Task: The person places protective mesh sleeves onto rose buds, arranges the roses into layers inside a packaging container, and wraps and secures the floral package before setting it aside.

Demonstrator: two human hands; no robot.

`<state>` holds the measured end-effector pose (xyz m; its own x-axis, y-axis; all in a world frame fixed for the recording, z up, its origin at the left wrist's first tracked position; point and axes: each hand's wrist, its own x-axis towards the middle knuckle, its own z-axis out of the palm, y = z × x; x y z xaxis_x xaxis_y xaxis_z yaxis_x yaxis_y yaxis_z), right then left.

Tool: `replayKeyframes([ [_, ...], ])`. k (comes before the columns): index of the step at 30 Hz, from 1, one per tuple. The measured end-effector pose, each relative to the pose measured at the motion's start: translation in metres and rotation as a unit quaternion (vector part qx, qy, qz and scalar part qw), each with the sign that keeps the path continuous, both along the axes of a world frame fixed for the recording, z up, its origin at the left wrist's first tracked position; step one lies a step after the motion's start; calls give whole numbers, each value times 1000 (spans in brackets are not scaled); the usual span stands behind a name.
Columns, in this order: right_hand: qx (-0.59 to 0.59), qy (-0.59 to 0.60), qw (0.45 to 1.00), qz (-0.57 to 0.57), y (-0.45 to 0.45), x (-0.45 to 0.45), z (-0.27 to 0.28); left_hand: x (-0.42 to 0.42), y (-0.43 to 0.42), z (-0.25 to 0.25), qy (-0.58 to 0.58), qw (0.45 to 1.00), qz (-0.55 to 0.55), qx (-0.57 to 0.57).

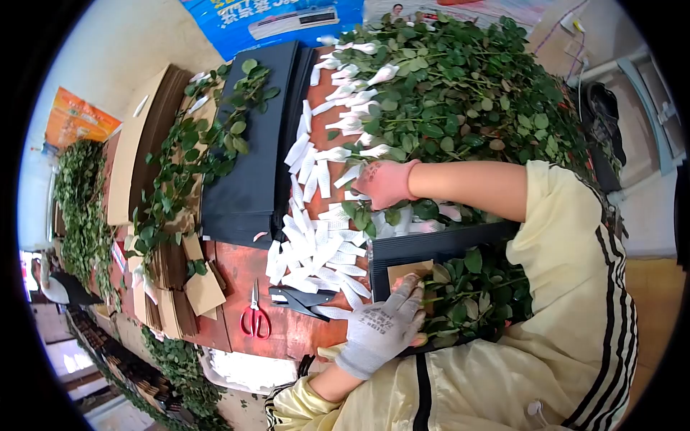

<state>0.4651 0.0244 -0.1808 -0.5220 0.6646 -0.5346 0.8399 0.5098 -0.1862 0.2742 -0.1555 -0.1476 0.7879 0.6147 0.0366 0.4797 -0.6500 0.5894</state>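
Observation:
My right hand [386, 183], in a pinkish glove, is closed at the edge of the rose pile [460, 93], around the neck of a rose in a white net sleeve [348, 176]; its fingertips are partly hidden. The roses have leafy stems, their white-netted heads to the left. Lower down, my left hand [381, 327], in a grey printed glove, lies with outstretched fingers on a small brown card [408, 271]. Under and beside it are leafy stems [471, 291] inside a black sheet wrap [438, 244]. Loose white net sleeves [313, 244] lie heaped between the hands and the dark boards.
Red-handled scissors [255, 317] and a black stapler-like tool [302, 299] lie on the reddish table [287, 340]. Tall stacks of black boards [248, 136] and brown cardboard [136, 151] stand left, with leafy stems [188, 147] across them. A metal-framed chair [647, 108] is at right.

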Motion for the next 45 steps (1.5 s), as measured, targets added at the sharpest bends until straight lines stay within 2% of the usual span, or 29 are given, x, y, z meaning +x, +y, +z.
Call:
replayKeyframes([
  [3, 55, 0, 997, 59, 1, -7, -14, 1, 0, 1, -2, 1000, 12, -11],
  [4, 42, -13, 999, 26, -1, -7, -16, 0, 0, 2, 6, 1000, 8, -4],
  [5, 68, -15, 996, 51, -3, -2, -12, -1, -2, 2, 14, 1000, 3, 2],
  [7, 117, -64, 988, 72, 1, 9, -11, -5, -5, 3, 14, 1000, 15, -2],
  [9, 240, -51, 969, -4, 6, 26, 9, -1, -3, 3, 8, 1000, 7, -5],
  [10, 515, 51, 856, 10, 10, 47, -5, 1, -1, 6, 2, 1000, 7, -15],
  [11, 573, 63, 817, 24, 11, 53, 23, 2, 0, 9, 2, 1000, 7, -17],
  [13, 338, -35, 940, -39, 0, 46, 70, 3, 1, 12, 18, 999, -2, -28],
  [14, 294, -27, 955, 14, -10, 54, 60, 3, 0, 11, 20, 1000, -1, -13],
  [15, 319, 17, 947, 32, -29, 63, 36, 3, 0, 10, 19, 1000, -3, -11],
  [16, 292, -73, 951, 73, -39, 71, 12, 2, 0, 10, 13, 1000, -1, -10],
  [17, 266, -69, 959, 71, -50, 75, 7, 2, 0, 9, 8, 1000, 2, -10],
  [18, 130, -246, 959, 56, -52, 78, 7, 2, 0, 8, 10, 1000, 1, -12],
  [20, 98, -203, 974, 17, -67, 103, -22, 3, -1, 7, 3, 1000, 5, -27],
  [22, 74, -167, 983, -29, -74, 115, -24, 3, -1, 7, -5, 1000, 4, -11],
  [24, -25, -127, 976, -175, -77, 115, -2, 5, 0, 14, 0, 1000, 13, -18],
  [26, 31, -89, 978, -188, -85, 131, -10, 8, -1, 17, -16, 1000, 25, 3],
  [29, 143, -80, 959, -230, -92, 158, 38, 10, 0, 15, -27, 999, 14, 13],
  [31, 277, -29, 903, -327, -97, 206, 82, 8, -1, 12, -19, 999, 30, 6],
  [32, 302, 32, 854, -422, -107, 217, 129, 8, -1, 13, -35, 999, 25, -1],
  [33, 370, 17, 813, -449, -122, 227, 171, 8, -1, 12, -41, 999, 17, 2],
  [34, 341, 168, 737, -560, -135, 262, 190, 8, -1, 11, -41, 999, 16, 5],
  [35, 378, 214, 679, -592, -149, 300, 211, 8, -1, 13, -40, 999, 16, 7],
  [36, 387, 209, 674, -593, -166, 327, 230, 9, -2, 17, -44, 999, 20, 4],
  [39, 601, 437, 485, -462, -220, 387, 287, 8, -4, 16, -55, 998, 15, 8],
  [41, 663, 386, 451, -456, -243, 417, 318, 8, -5, 13, -60, 998, 8, 12],
  [42, 670, 436, 442, -408, -248, 404, 333, 7, -5, 11, -61, 998, 8, 14],
  [43, 676, 434, 437, -404, -252, 390, 346, 7, -5, 11, -62, 998, 10, 16],
  [45, 624, 585, 393, -338, -247, 303, 365, 8, -6, 14, -66, 998, 7, 9],
])
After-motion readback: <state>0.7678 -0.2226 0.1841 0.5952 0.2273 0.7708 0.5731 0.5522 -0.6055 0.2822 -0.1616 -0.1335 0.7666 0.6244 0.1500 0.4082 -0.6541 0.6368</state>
